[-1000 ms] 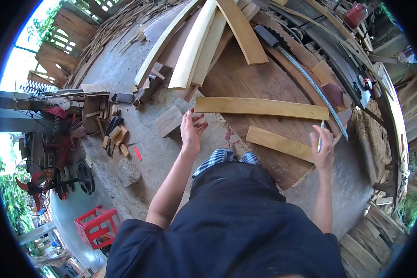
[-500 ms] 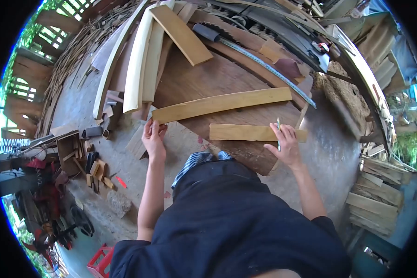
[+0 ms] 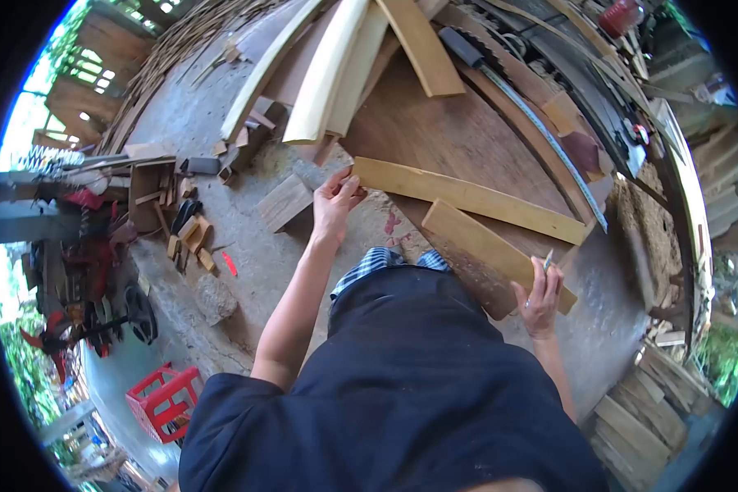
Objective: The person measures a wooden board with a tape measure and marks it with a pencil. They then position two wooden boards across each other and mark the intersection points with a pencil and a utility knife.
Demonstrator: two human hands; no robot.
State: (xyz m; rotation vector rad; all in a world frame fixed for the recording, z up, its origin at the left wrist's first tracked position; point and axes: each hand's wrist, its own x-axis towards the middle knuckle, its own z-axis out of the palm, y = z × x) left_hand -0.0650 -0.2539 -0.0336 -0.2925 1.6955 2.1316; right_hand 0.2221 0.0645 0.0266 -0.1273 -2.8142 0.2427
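My left hand pinches the left end of a long yellowish wooden strip, which lies across a brown wooden board. Below and to the right is a shorter wooden piece, slanting down to the right. At that piece's right end, my right hand holds a thin pencil-like marker between its fingers, with the fingers against the wood. A blue measuring strip lies along the board's right side, beside a dark-handled saw.
Pale curved planks and another wooden piece lie at the top. A wooden block sits left of my left hand. Small wood pieces and a red crate are at the left. Stacked boards stand lower right.
The view has turned, so the surroundings appear rotated. Both wooden pieces now slant down to the right, and my right hand appears lower, still with the marker.
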